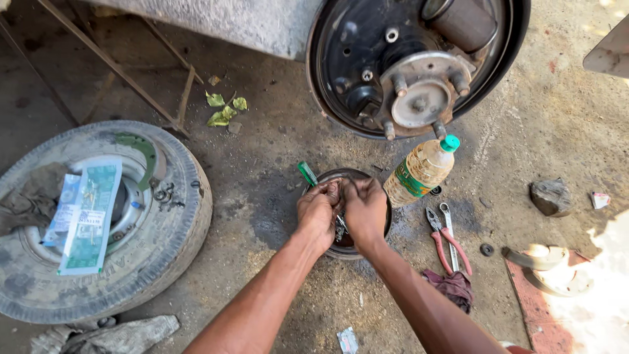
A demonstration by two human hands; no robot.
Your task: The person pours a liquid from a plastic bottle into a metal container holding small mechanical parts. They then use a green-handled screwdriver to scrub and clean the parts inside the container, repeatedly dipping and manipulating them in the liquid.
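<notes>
We note left hand [319,211] and right hand [365,208] fingers curled, pinching small metal part [340,227] together – over dark round pan [349,176] on ground, below wheel hub [419,98]; plastic bottle [421,170], pliers [447,242] just right.

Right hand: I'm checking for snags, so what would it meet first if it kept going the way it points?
Probably the far rim of the dark round pan under the right hand; depth unclear.

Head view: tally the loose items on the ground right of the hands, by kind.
Plastic bottle: 1
Pliers, red handles: 1
Spanner: 1
Rag: 1
Stone: 1
Total: 5
</notes>
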